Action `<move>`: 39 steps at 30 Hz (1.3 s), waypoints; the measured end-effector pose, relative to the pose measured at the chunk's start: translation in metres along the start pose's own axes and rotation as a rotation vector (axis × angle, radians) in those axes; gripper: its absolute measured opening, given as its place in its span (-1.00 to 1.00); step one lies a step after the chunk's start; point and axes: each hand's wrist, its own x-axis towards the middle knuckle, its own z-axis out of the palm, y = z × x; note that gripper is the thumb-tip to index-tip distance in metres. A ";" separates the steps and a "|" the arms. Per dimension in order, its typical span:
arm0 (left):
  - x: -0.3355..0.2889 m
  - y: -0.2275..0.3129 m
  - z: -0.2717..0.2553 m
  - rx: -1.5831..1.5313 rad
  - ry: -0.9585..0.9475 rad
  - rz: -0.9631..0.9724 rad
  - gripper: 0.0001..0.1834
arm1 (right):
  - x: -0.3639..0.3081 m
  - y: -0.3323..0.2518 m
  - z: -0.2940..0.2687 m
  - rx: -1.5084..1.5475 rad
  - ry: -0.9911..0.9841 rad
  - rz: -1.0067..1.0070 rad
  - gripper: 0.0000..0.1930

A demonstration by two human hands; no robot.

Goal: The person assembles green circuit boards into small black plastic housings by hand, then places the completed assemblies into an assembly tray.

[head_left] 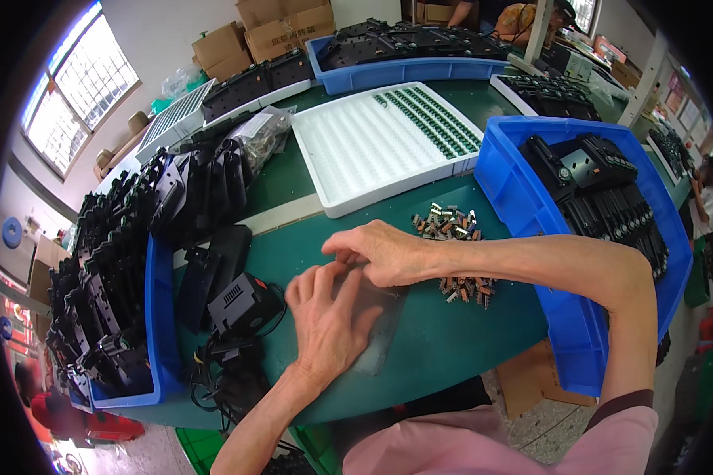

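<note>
A dark, glossy flat piece [382, 336] lies on the green table in front of me, its pale lower end reflecting light. My left hand [321, 317] grips it from the left, fingers bent over its upper part and thumb along its face. Above it, my right hand [384, 252] is closed, fingers curled toward the left fingertips; whatever it pinches is hidden. Just beyond the right wrist, a loose pile of small brown-and-metal components [448, 223] spreads on the table, partly covered by my forearm.
A white slotted tray [337, 150], holding rows of green parts at its right, lies ahead. Blue bins [523, 182] of black housings flank me. A black boxy device [245, 305] with cables sits left of my hands. Other people are in the background.
</note>
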 end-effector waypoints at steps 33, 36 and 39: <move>-0.002 -0.005 -0.003 -0.062 -0.117 -0.245 -0.45 | 0.137 0.150 -0.189 -0.743 0.709 0.416 -0.79; -0.002 -0.005 -0.002 -0.057 -0.117 -0.250 -0.44 | 0.142 0.150 -0.190 -0.767 0.691 0.410 -0.79; 0.000 -0.006 -0.002 -0.059 -0.096 -0.239 -0.48 | 0.146 0.151 -0.193 -0.781 0.656 0.386 -0.79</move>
